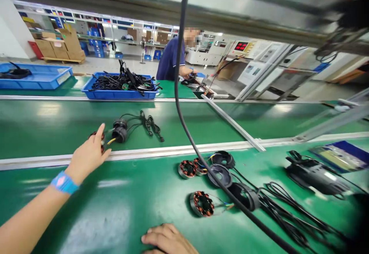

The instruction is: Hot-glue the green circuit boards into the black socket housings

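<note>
My left hand (90, 152), with a blue wristband, reaches over the white rail onto the green belt. Its fingers are around a copper-wound stator (103, 142), partly hidden by them. Beside it lie black round housings (119, 130) with a looped black cable (148, 123). My right hand (168, 240) rests low on the green bench (100, 215), fingers together and bent, tips visible; whether anything is under it is hidden. Above and right of it is a stator (202, 204) wired to a black housing (245, 196). Further back sit another stator (188, 168) and black ring parts (220, 175).
A thick black cable (184, 127) hangs across the view. Coiled cables (282, 204) and a black device (317, 175) lie at right. Blue trays (119, 94) stand beyond the belt, where a person (170, 60) works. A metal bar (233, 121) crosses the belt.
</note>
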The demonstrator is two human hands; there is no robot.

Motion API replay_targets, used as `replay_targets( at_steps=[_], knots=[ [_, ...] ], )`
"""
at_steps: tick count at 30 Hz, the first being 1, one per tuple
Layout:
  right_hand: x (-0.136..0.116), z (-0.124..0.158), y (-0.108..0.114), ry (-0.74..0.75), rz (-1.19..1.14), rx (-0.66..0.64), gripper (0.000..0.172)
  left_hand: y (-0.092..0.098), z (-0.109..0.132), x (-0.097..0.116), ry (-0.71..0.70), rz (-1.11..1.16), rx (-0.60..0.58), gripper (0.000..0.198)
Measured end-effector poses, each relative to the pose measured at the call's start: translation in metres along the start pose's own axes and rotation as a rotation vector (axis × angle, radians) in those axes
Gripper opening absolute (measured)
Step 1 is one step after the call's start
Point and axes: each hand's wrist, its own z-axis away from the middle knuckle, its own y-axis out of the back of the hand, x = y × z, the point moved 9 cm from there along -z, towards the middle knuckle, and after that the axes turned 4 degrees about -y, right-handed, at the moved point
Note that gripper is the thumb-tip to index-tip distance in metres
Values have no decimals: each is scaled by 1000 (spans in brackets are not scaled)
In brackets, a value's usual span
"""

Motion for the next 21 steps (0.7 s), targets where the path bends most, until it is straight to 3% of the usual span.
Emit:
replay_targets(
  at_steps=[4, 8, 12, 15, 18, 21],
  knots=[
    [-25, 2, 16, 60, 31, -15, 35, 10, 109, -14, 154, -25, 20, 84],
    [-35, 9, 18, -2, -57, -11, 53, 8, 180, -24, 238, -94, -64, 87],
    [-32, 1, 33, -71, 19, 157, 50, 4, 206, -44, 255, -1, -125, 106],
    [-9, -33, 65, -254, 171, 279, 60, 2, 210, -62, 272, 118, -144, 104],
    [16, -94, 105, -374, 226, 349, 74, 2, 214, -73, 257, 296, -163, 79],
    [42, -157, 136, -477, 266, 357, 67, 1, 217, -76, 208, 421, -174, 44]
  ],
)
